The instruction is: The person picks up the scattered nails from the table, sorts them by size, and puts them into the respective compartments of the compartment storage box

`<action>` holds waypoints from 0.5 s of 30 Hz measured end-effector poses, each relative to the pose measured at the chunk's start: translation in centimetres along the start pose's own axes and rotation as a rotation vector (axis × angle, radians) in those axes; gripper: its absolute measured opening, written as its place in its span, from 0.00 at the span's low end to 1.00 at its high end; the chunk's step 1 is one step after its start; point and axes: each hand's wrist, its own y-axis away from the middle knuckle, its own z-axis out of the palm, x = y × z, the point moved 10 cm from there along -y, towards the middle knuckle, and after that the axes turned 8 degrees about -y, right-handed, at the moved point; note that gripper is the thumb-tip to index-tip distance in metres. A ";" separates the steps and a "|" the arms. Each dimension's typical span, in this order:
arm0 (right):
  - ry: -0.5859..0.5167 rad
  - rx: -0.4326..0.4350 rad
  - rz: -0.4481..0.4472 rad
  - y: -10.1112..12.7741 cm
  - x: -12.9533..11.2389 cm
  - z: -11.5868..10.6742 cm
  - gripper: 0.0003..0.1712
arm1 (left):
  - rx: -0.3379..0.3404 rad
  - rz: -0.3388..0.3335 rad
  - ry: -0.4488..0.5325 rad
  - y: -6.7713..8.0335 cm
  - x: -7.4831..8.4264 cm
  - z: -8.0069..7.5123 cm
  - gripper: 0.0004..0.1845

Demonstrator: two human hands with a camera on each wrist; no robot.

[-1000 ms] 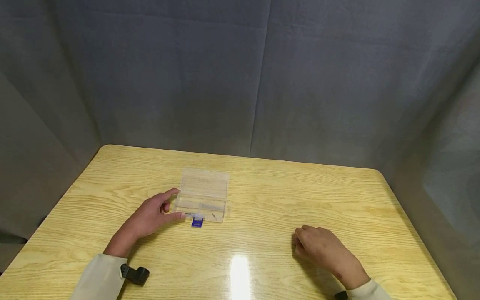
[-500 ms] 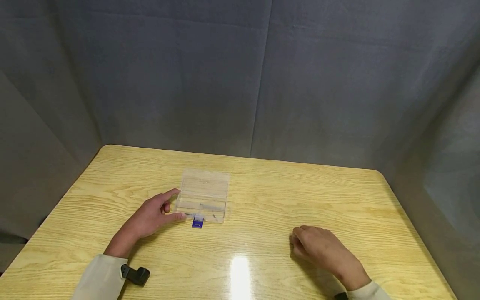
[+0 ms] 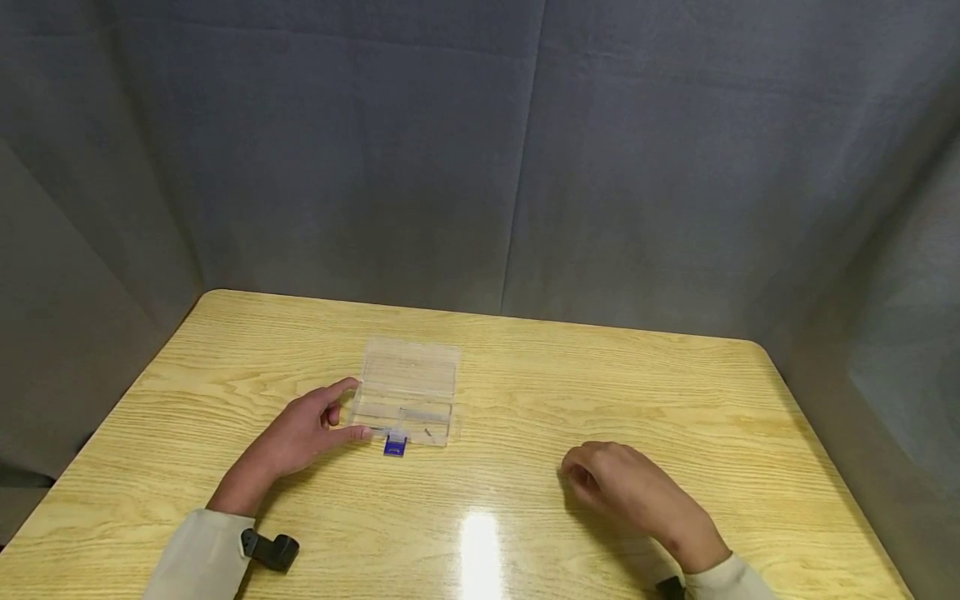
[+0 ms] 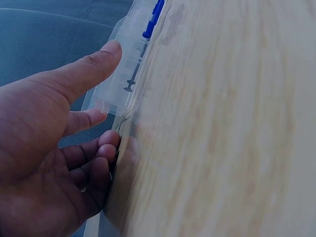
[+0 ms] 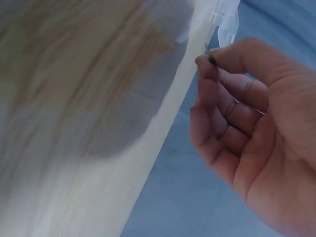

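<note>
A clear plastic box [image 3: 408, 387] with a blue latch [image 3: 394, 446] lies on the wooden table [image 3: 600, 383]. My left hand [image 3: 300, 433] rests at its left front corner, with straight thumb and forefinger touching the box's edge [image 4: 129, 69]. A small dark screw [image 4: 131, 81] lies inside the box near the blue latch [image 4: 154, 17]. My right hand [image 3: 615, 483] hovers low over the table to the right of the box, fingers curled. In the right wrist view its thumb and forefinger pinch a tiny dark screw [image 5: 210, 54], and a corner of the box [image 5: 224, 15] shows beyond it.
Grey cloth walls [image 3: 525, 167] close in the table at the back and both sides. A black wrist-camera mount [image 3: 272, 550] sits on my left sleeve. A lamp glare [image 3: 480, 542] lies on the tabletop near the front edge.
My right hand has moved a little to the left, toward the box. The left hand and the box have stayed put.
</note>
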 end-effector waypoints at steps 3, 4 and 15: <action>0.003 0.001 -0.007 -0.5 -0.4 0.0 0.09 | -0.001 0.003 0.002 0.0 0.0 0.0 0.41; 0.004 0.004 -0.009 -0.7 -0.6 -0.1 0.09 | -0.001 0.004 0.002 0.0 0.0 0.0 0.41; 0.022 0.042 -0.067 -2.7 -2.1 0.0 0.08 | 0.002 0.007 -0.002 -0.1 0.1 0.0 0.41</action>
